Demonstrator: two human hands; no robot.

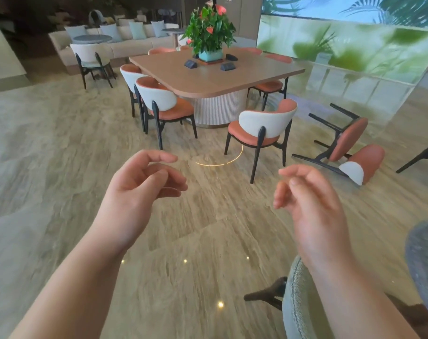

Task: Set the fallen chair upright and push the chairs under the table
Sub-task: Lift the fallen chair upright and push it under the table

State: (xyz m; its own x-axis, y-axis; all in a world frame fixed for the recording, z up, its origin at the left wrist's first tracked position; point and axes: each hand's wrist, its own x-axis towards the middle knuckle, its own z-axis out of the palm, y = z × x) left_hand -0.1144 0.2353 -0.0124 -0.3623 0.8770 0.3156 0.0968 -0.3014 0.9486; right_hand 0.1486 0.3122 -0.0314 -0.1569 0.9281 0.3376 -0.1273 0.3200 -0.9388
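A fallen chair (pixel 347 145) with an orange seat, white back and black legs lies on its side on the floor at the right, legs pointing left and up. A wooden table (pixel 232 74) stands ahead. An upright chair (pixel 261 133) stands pulled out near the table's front right corner. Two more chairs (pixel 164 104) stand pulled out on its left side. My left hand (pixel 139 189) and my right hand (pixel 310 201) hover in front of me, fingers loosely curled and apart, holding nothing, well short of every chair.
A potted plant (pixel 209 33) and small dark blocks sit on the table. A grey chair back (pixel 298 304) is close at my lower right, beside a round grey tabletop (pixel 425 260). A sofa (pixel 115 42) and another chair stand far left. Glass wall on the right.
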